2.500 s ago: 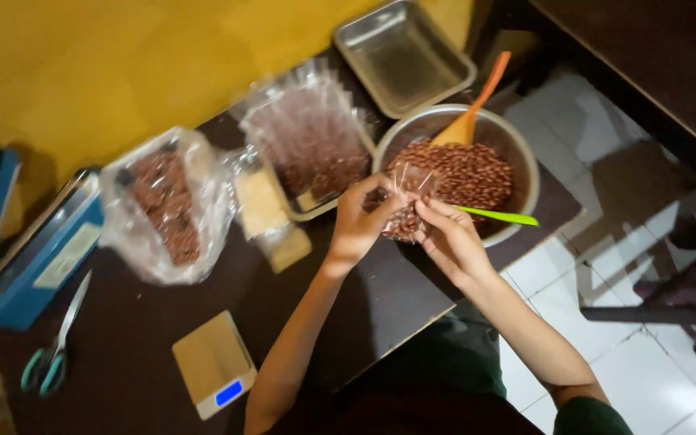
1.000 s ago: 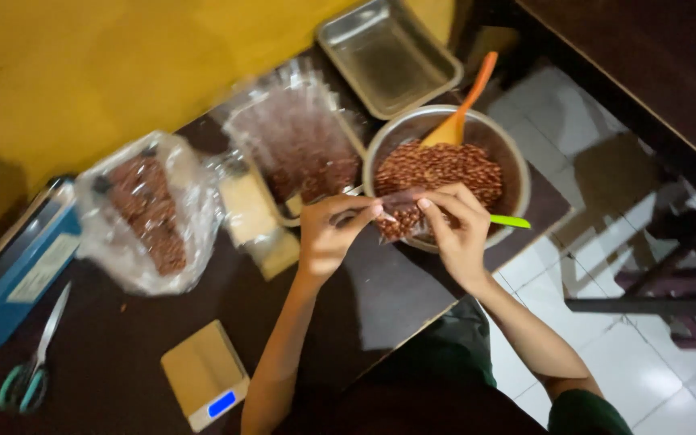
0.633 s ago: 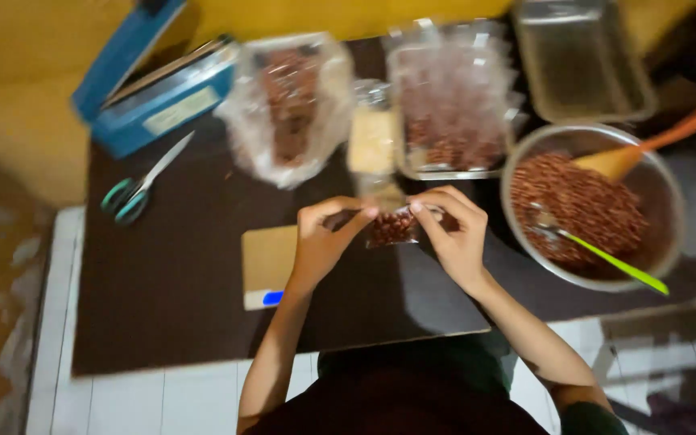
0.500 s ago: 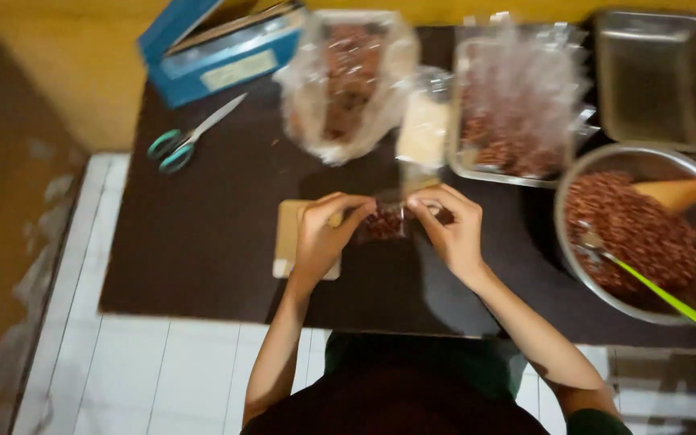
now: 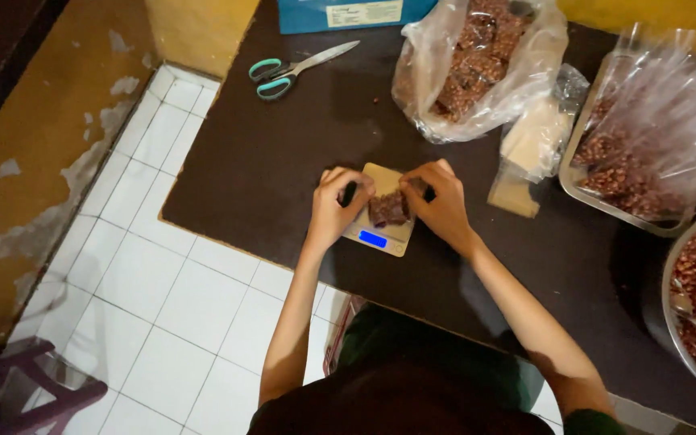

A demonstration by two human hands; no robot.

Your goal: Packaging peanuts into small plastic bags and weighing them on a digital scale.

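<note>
We hold the small filled pouch point(image 5: 388, 208) over the scale point(image 5: 380, 234), left hand point(image 5: 336, 205) and right hand point(image 5: 438, 205) pinching its soft, light, likely slippery edges.

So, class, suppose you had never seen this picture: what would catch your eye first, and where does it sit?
First, the two hands, left hand and right hand, meet at the middle of the dark table, holding a small clear packet of brown nuts on a small scale with a lit blue display. Next come the teal-handled scissors at the far edge and the big clear bag of filled packets behind the hands.
</note>
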